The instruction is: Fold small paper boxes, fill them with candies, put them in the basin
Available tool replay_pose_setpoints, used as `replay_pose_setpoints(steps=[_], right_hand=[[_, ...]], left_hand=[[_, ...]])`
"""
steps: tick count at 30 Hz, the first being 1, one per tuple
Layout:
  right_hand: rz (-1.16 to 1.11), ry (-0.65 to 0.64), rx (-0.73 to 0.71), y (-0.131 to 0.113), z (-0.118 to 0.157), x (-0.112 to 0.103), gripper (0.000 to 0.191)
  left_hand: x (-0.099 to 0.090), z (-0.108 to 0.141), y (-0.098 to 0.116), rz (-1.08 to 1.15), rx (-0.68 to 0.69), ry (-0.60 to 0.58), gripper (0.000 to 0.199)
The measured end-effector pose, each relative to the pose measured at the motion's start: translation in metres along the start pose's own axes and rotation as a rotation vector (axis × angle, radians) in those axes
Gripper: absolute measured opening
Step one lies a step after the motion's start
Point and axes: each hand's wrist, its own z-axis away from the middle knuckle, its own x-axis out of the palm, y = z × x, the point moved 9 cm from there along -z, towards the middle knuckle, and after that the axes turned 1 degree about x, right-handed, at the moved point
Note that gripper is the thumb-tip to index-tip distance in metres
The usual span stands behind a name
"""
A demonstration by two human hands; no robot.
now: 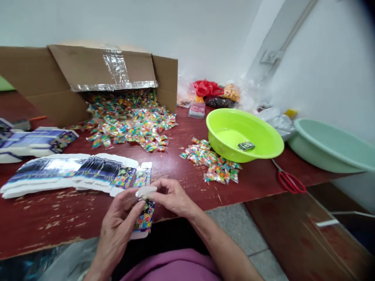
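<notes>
L. hand (pixel 116 222) & R. hand (pixel 175 198), fingers pinching carton (pixel 144 218) at flap (pixel 145 191); prob. light, creasable card, best held by side edges.

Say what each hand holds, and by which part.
Both hands hold a small printed cardboard box: the left grips its upper side, the right its white top flap.

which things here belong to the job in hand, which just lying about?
Likely in the job:
printed carton, in left hand and right hand
fanned printed cartons
small clear packets
open cardboard box
lime-green basin

Probably just lying about:
red-handled scissors
pale green basin
red plastic bag
</notes>
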Motion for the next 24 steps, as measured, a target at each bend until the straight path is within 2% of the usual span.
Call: replay_pose_setpoints(steps=[2, 4, 6, 8, 10, 14, 18, 21, 24], right_hand=[[0.139, 0.034, -0.129, -0.016, 0.003, -0.004, 0.02], [0.209, 0.071, -0.202, -0.025, 0.007, -0.008, 0.018], [0.255, 0.039, -0.208, -0.026, 0.011, -0.006, 0.017], [0.276, -0.012, -0.174, -0.021, 0.013, -0.003, 0.019], [0.203, -0.041, -0.105, -0.013, 0.011, -0.004, 0.02], [-0.025, -0.08, 0.056, 0.0, 0.007, -0.003, 0.017], [-0.068, 0.007, 0.134, 0.008, 0.004, -0.008, 0.015], [-0.023, 0.07, 0.103, 0.007, 0.006, -0.011, 0.013], [0.131, 0.041, -0.027, -0.007, 0.007, -0.007, 0.01]], left_hand=[[0.004, 0.0, -0.003, 0.068, -0.064, -0.008, 0.076], [0.014, 0.004, -0.012, 0.112, -0.184, -0.071, 0.073], [0.024, 0.01, -0.023, 0.13, -0.319, -0.137, 0.067], [0.028, 0.015, -0.03, 0.122, -0.392, -0.156, 0.069], [0.031, 0.014, -0.029, 0.101, -0.364, -0.163, 0.071], [0.04, 0.012, -0.023, 0.075, -0.289, -0.251, 0.074], [0.041, 0.01, -0.023, 0.054, -0.286, -0.271, 0.078], [0.04, 0.009, -0.02, 0.03, -0.255, -0.285, 0.079], [0.038, 0.008, -0.018, 0.002, -0.235, -0.301, 0.078]])
